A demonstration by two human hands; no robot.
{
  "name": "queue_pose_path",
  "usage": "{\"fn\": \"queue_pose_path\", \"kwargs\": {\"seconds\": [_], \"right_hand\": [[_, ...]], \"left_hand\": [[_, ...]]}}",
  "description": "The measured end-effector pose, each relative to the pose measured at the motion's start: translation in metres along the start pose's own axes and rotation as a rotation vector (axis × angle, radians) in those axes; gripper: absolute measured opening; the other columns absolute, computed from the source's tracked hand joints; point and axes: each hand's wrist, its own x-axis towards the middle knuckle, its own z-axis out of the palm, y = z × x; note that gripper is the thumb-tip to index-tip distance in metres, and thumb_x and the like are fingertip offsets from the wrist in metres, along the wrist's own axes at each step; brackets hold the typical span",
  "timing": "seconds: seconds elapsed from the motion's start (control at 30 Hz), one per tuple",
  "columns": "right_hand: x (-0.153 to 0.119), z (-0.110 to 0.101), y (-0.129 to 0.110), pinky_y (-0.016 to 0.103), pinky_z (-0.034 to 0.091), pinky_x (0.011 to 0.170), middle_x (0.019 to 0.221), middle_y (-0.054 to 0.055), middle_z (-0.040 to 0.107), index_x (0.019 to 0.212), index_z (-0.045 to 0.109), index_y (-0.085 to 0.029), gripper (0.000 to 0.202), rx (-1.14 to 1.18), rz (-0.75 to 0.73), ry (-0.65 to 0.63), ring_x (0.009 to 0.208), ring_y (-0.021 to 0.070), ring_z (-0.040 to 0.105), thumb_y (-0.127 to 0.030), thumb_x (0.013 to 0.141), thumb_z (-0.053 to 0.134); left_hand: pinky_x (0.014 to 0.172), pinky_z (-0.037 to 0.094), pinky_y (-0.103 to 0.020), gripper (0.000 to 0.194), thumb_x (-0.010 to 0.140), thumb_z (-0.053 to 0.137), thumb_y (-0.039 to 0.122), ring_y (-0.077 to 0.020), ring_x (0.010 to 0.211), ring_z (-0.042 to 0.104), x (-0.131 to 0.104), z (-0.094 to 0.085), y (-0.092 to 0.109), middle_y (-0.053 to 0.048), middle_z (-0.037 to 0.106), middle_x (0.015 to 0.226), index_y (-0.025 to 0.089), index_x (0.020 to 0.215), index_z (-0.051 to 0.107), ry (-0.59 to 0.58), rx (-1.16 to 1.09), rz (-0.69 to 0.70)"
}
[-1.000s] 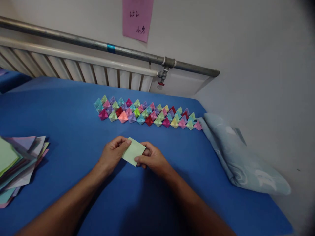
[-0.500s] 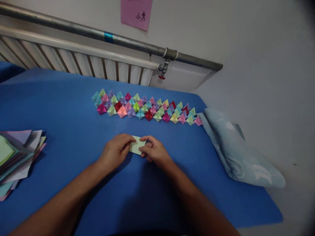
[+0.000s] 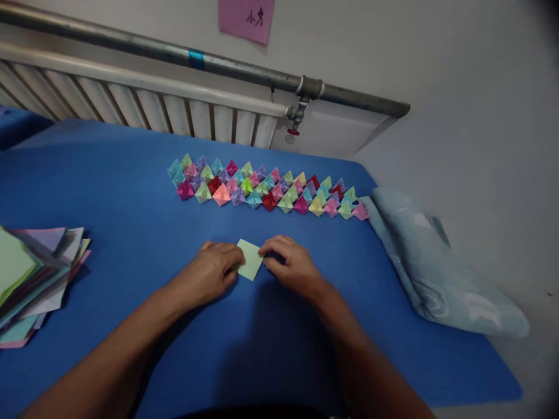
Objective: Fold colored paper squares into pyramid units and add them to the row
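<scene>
A small light green square of paper (image 3: 250,261) lies between my two hands, low over the blue surface. My left hand (image 3: 213,269) is closed on its left edge, the fingertips covering that side. On the opposite side, my right hand (image 3: 292,262) grips the right corner with curled thumb and forefinger. Beyond the hands, several rows of small folded paper pieces (image 3: 254,199) in pink, green, blue, purple, red and yellow stand close together.
A stack of coloured paper sheets (image 3: 48,279) sits at the left. At the right edge rests a folded pale blue-green blanket (image 3: 430,273). A white radiator (image 3: 144,107) and a metal pipe (image 3: 244,74) with a red-handled valve (image 3: 293,132) run along the wall behind.
The paper now shows a larger, square face; before it looked like a narrower rectangle. My hands have moved slightly apart. The whole view has shifted a little.
</scene>
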Motion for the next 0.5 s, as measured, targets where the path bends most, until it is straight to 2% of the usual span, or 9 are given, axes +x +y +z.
{"fn": "queue_pose_path", "kwargs": {"seconds": [0.07,0.13,0.27,0.5], "right_hand": [[0.001,0.000,0.005,0.036,0.039,0.093,0.107,0.004,0.069,0.090,0.069,-0.021,0.028,-0.041,-0.099,-0.089,0.100,0.0187,0.059,-0.005,0.070,0.057],[0.002,0.002,0.010,0.040,0.036,0.098,0.116,0.005,0.067,0.096,0.069,-0.022,0.034,-0.075,-0.110,-0.168,0.109,0.0211,0.056,-0.003,0.069,0.059],[0.002,0.003,0.014,0.043,0.035,0.100,0.118,0.004,0.067,0.099,0.069,-0.023,0.031,-0.097,-0.103,-0.234,0.111,0.0224,0.055,-0.008,0.073,0.064],[0.005,-0.002,0.019,0.041,0.041,0.094,0.117,0.007,0.067,0.099,0.069,-0.023,0.021,-0.090,-0.136,-0.224,0.105,0.0216,0.058,-0.015,0.080,0.064]], "left_hand": [[0.090,0.037,-0.041,0.023,0.077,0.057,0.017,-0.0248,0.100,0.060,-0.001,-0.002,-0.002,-0.005,0.069,0.105,0.022,0.098,0.063,-0.034,-0.020,0.007],[0.092,0.036,-0.042,0.024,0.077,0.060,0.022,-0.0255,0.103,0.059,-0.001,-0.003,-0.003,-0.005,0.068,0.109,0.023,0.101,0.062,-0.049,-0.033,0.011],[0.093,0.036,-0.042,0.020,0.082,0.060,0.027,-0.0248,0.106,0.059,-0.001,-0.002,-0.006,-0.005,0.067,0.112,0.023,0.102,0.061,-0.021,-0.033,0.024],[0.090,0.037,-0.040,0.016,0.084,0.060,0.023,-0.0228,0.102,0.060,0.002,-0.001,-0.010,-0.005,0.067,0.109,0.022,0.099,0.060,-0.022,-0.054,0.013]]}}
